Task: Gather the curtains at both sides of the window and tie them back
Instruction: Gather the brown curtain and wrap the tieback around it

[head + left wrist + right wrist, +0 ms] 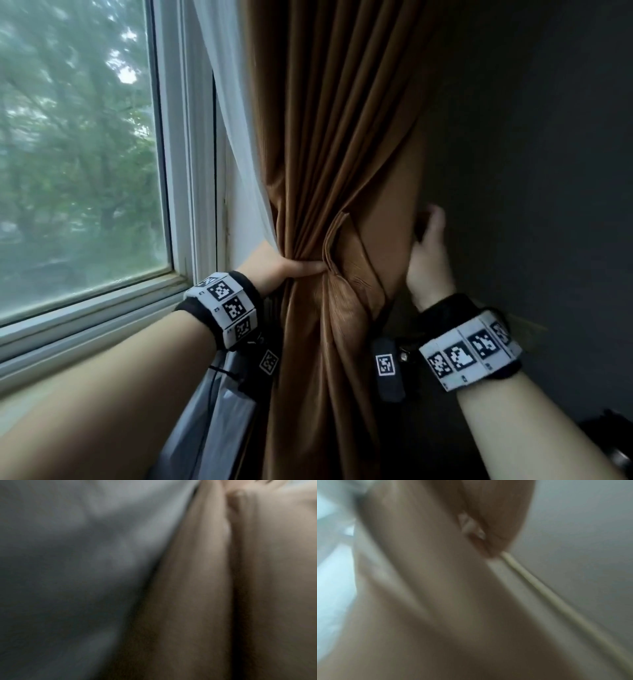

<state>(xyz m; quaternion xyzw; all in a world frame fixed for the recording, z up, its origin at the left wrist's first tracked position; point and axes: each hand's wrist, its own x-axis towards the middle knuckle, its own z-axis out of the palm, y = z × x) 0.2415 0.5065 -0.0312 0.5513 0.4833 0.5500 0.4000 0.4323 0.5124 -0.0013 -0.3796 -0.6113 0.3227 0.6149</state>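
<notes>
A brown curtain (pixel 335 137) hangs to the right of the window (pixel 78 154), bunched at waist height. My left hand (pixel 291 265) grips the bunch from the left, thumb across the front folds. A flat brown fold crosses the bunch to the right. My right hand (pixel 428 246) holds that fold's right edge near the wall, fingers hidden behind the fabric. A sheer white curtain (pixel 236 120) lies between the brown one and the window frame. Both wrist views are blurred, filled with brown curtain (pixel 197 588) (pixel 428 574) cloth.
The white window sill (pixel 85 308) runs under my left forearm. A dark wall (pixel 531 171) stands close on the right. Grey fabric (pixel 212 411) hangs below my left wrist, left of the curtain. A dark object (pixel 609 442) sits at the bottom right corner.
</notes>
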